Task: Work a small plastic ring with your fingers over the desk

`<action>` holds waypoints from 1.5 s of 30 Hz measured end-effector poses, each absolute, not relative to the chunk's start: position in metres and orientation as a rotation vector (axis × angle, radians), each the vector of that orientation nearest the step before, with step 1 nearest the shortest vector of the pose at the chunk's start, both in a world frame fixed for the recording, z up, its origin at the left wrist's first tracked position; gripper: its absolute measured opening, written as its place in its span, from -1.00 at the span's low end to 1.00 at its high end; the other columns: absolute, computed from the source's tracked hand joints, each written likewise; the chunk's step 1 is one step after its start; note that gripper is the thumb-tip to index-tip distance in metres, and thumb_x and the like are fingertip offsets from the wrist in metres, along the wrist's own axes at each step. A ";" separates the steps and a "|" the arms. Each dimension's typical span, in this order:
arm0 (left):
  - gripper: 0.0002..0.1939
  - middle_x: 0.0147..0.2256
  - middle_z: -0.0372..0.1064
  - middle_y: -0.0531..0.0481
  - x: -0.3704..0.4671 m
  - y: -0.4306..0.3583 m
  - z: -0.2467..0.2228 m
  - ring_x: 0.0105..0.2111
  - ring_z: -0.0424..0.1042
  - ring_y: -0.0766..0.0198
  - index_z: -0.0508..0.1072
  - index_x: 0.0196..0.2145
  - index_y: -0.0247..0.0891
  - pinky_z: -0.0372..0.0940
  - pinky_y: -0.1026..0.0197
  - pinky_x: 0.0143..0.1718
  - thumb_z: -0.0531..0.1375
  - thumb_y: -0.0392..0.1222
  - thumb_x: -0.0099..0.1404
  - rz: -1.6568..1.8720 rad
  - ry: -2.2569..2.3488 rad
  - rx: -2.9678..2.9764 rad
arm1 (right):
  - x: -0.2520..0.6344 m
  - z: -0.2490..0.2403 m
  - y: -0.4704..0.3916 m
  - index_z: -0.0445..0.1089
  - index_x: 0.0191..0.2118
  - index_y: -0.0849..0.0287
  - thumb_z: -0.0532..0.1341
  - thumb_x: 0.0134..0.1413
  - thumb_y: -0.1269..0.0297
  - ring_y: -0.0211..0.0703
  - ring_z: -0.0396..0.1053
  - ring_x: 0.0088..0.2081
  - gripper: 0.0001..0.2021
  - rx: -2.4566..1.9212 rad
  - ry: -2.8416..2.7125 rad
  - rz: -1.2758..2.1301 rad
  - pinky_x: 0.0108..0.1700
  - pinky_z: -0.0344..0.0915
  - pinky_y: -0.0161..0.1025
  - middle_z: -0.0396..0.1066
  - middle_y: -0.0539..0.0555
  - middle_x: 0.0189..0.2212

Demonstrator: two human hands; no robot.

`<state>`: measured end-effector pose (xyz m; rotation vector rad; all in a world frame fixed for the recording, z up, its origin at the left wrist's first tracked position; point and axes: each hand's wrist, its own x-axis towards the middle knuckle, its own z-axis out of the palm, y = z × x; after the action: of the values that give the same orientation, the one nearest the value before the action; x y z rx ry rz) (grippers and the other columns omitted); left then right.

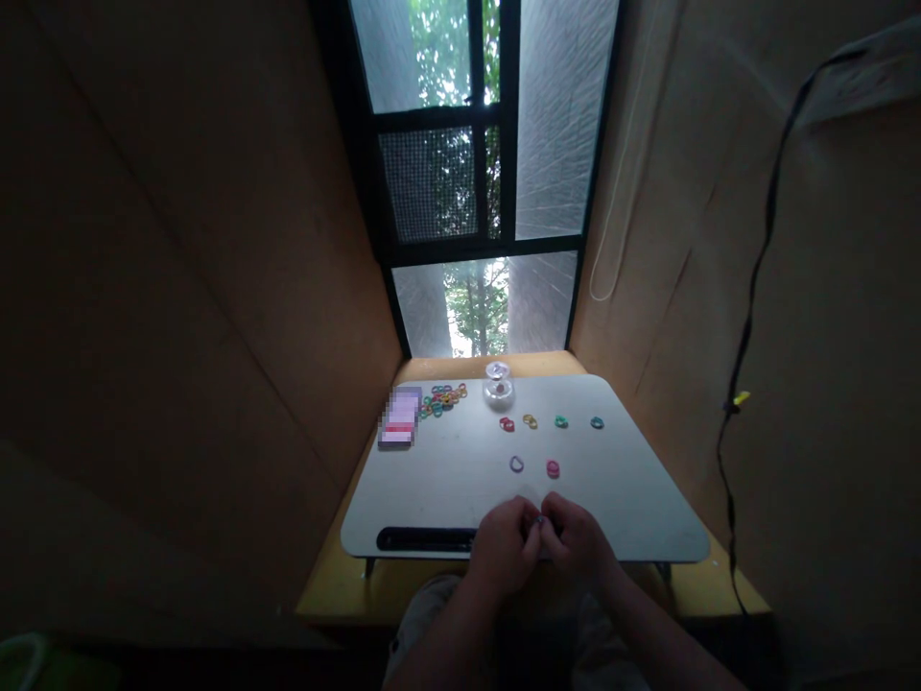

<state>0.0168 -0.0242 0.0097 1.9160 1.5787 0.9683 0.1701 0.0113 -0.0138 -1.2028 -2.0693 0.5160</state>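
Observation:
My left hand [507,544] and my right hand [574,539] meet above the near edge of a white folding table [446,480]. Fingers of both are pinched together around something tiny, too small to make out. Just beyond them lie a purple ring [516,464] and a pink ring bundle [553,468]. Farther back, a row holds a red bundle [507,423], a yellow one [531,420], a green one [561,421] and a teal one [597,422]. A pile of mixed coloured rings [444,399] sits at the back left.
A clear round container [499,392] stands at the table's back edge. At the left edge lies a blurred flat pinkish object [400,417]. A black slot [424,539] runs along the near left edge. A dark cable [752,288] hangs on the right wall.

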 end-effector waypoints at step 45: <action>-0.92 -0.44 0.35 0.06 0.020 -0.024 0.009 -0.43 0.28 0.31 0.37 -0.38 -0.23 0.10 0.27 -0.38 0.11 -0.22 0.27 0.955 1.616 1.922 | 0.170 -0.005 0.007 0.19 -0.44 0.13 0.05 0.03 0.40 -0.23 0.22 -0.46 -0.92 -1.212 -2.053 0.587 -0.39 0.02 -0.30 0.29 -0.04 -0.52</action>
<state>0.0204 -0.0238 0.0087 1.9218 1.6163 0.9553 0.1697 0.0069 -0.0046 -1.2119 -2.0526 0.5868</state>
